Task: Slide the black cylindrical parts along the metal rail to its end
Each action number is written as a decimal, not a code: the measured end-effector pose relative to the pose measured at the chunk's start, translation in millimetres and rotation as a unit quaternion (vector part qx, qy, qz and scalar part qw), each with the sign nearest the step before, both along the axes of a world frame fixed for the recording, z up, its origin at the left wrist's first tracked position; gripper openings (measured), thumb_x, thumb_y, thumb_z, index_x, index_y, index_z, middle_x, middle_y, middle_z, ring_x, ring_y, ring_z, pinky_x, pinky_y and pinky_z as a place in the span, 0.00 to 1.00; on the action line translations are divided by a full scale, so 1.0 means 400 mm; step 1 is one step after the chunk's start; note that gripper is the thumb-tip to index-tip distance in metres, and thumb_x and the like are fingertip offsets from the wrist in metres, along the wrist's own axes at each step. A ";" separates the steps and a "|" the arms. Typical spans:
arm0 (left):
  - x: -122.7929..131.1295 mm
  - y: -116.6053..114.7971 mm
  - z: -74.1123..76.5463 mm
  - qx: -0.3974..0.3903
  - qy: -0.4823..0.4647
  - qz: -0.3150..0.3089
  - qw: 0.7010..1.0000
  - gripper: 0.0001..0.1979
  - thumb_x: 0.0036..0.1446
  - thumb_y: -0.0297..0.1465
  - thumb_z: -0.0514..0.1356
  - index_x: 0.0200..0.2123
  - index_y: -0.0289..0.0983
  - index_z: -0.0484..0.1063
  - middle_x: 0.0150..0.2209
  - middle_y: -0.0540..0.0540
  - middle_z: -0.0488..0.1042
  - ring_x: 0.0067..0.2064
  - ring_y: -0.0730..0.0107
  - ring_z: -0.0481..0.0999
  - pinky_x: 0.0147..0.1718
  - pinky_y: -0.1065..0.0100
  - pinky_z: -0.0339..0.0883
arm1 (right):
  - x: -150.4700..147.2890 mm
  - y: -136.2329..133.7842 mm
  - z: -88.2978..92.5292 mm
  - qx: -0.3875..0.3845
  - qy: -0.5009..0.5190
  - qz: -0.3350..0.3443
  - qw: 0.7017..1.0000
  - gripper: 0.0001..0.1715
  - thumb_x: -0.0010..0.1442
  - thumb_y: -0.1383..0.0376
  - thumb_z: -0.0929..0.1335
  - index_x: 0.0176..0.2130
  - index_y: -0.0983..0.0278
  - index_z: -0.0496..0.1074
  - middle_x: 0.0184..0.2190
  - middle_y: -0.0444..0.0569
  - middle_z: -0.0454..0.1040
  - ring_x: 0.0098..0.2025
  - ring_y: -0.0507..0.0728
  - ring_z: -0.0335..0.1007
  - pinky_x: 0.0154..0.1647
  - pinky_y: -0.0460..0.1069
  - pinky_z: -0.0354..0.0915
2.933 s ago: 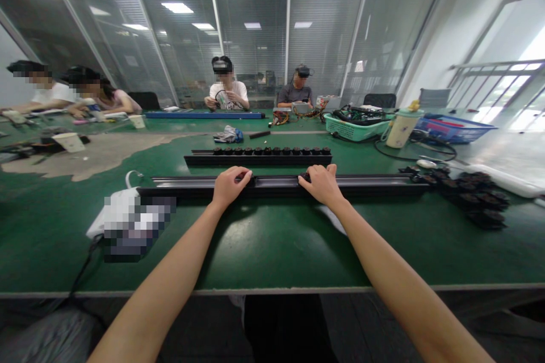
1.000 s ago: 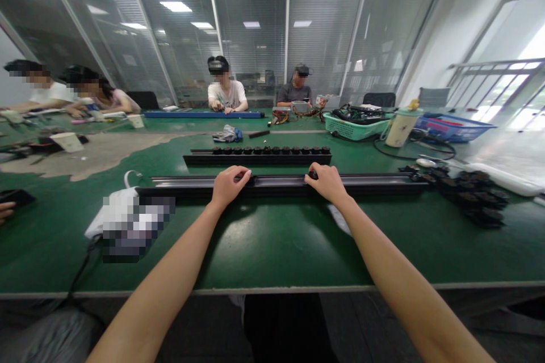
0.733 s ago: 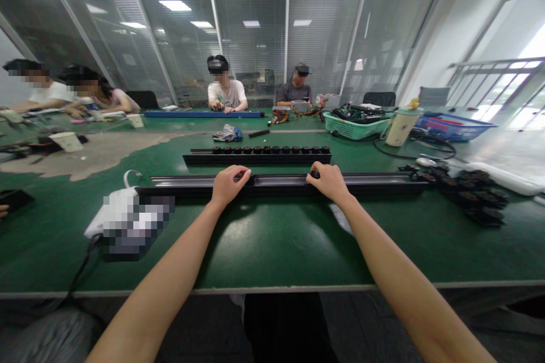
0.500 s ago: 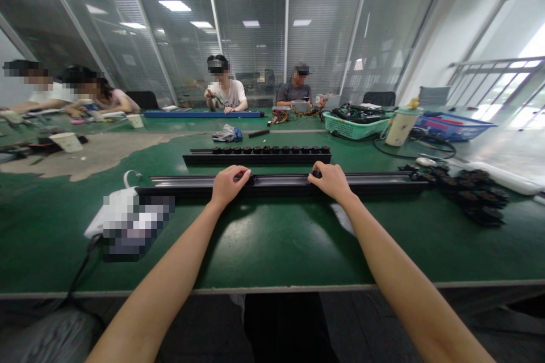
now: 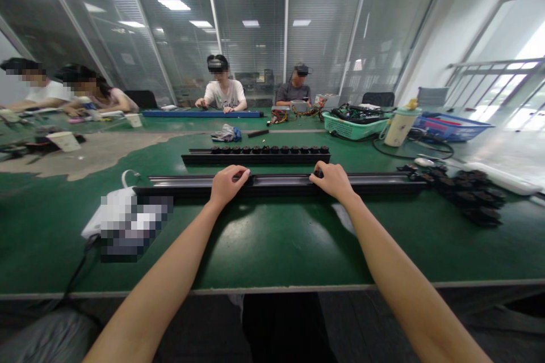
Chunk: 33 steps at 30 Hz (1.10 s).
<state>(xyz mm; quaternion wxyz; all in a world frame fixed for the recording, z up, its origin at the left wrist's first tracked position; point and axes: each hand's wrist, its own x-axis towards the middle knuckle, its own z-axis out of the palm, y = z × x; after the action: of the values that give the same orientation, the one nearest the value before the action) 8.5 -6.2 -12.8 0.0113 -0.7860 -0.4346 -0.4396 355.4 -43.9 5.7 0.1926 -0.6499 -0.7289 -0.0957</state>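
A long black rail [image 5: 281, 182] with a shiny inner channel lies across the table in front of me. My left hand [image 5: 229, 184] is closed at the rail's left-middle part, its thumb and fingers curled round a small black part mostly hidden by them. Farther right, my right hand [image 5: 332, 180] pinches another small black part [image 5: 318, 173] at the channel. Beyond this rail stands a shorter black rail [image 5: 255, 159] carrying a row of round black pieces [image 5: 266, 150]. A heap of similar-looking black parts [image 5: 477, 193] lies by the right end of the long rail.
A white adapter [image 5: 111, 214] with a cable sits left, beside a blurred flat object [image 5: 136, 232]. Farther back are a grey-blue cloth [image 5: 226, 133], a green basket [image 5: 353, 127], a pale tumbler [image 5: 400, 126] and a blue basket [image 5: 460, 129]. Several people work across the table.
Both hands keep almost the same position on the long rail. The view shifts very slightly. Across the table, a co-worker's raised hand has come down toward the blue bar.
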 end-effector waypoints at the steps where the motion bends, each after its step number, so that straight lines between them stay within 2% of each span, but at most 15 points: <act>1: 0.000 0.001 0.000 -0.001 0.000 0.000 1.000 0.17 0.67 0.45 0.57 0.38 0.41 0.79 0.39 0.45 0.82 0.39 0.63 0.80 0.39 0.65 0.70 | 0.001 0.000 0.000 0.000 0.000 -0.003 1.000 0.13 0.66 0.57 0.66 0.43 0.63 0.75 0.36 0.53 0.81 0.40 0.62 0.75 0.45 0.52 0.58; 10: 0.001 0.003 0.000 -0.005 -0.006 0.002 1.000 0.18 0.67 0.47 0.56 0.38 0.41 0.79 0.39 0.45 0.82 0.39 0.63 0.80 0.36 0.66 0.70 | 0.005 0.001 0.002 -0.007 0.005 -0.037 0.999 0.14 0.65 0.56 0.66 0.42 0.63 0.75 0.37 0.54 0.81 0.41 0.62 0.75 0.43 0.52 0.58; 23: 0.000 0.006 -0.001 -0.004 -0.002 0.002 1.000 0.18 0.67 0.46 0.56 0.38 0.41 0.80 0.39 0.45 0.82 0.39 0.63 0.80 0.39 0.65 0.71 | 0.003 -0.007 0.009 -0.019 0.015 -0.088 0.996 0.16 0.66 0.54 0.65 0.42 0.62 0.76 0.38 0.55 0.81 0.42 0.63 0.76 0.44 0.53 0.59; 33: -0.002 0.007 -0.006 0.000 -0.009 -0.005 1.000 0.17 0.67 0.45 0.57 0.38 0.42 0.80 0.39 0.45 0.82 0.39 0.63 0.79 0.36 0.66 0.70 | 0.010 -0.008 0.012 -0.021 0.017 -0.096 0.995 0.16 0.65 0.54 0.66 0.42 0.62 0.76 0.38 0.55 0.81 0.42 0.64 0.76 0.43 0.53 0.59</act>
<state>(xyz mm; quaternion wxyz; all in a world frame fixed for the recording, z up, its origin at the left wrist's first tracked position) 7.5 -3.3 -15.2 0.0051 -0.7845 -0.4306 -0.4462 359.3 -47.2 10.6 0.1810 -0.7226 -0.6614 -0.0875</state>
